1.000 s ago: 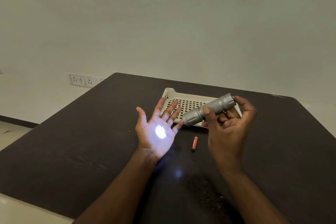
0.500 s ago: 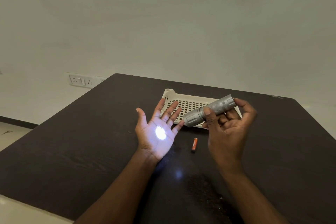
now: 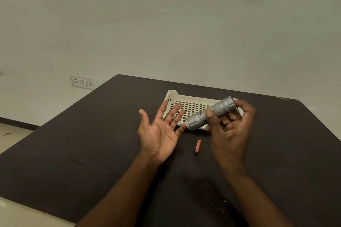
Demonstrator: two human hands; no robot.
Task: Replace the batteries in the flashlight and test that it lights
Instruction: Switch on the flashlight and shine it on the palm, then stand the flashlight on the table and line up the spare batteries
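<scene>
Grey metal flashlight [image 3: 211, 113] is gripped in the right hand [image 3: 227, 131] above a cream tray [image 3: 191, 106]; its lens is hidden. The left hand [image 3: 159, 129] lies open, palm up. An orange battery [image 3: 197, 146] rests on the dark desk [image 3: 83, 143], below a plain wall with sockets [image 3: 83, 82].

Only the orange battery [image 3: 197, 146] on the bench [image 3: 73, 153] bears print, a white label too small to read
</scene>
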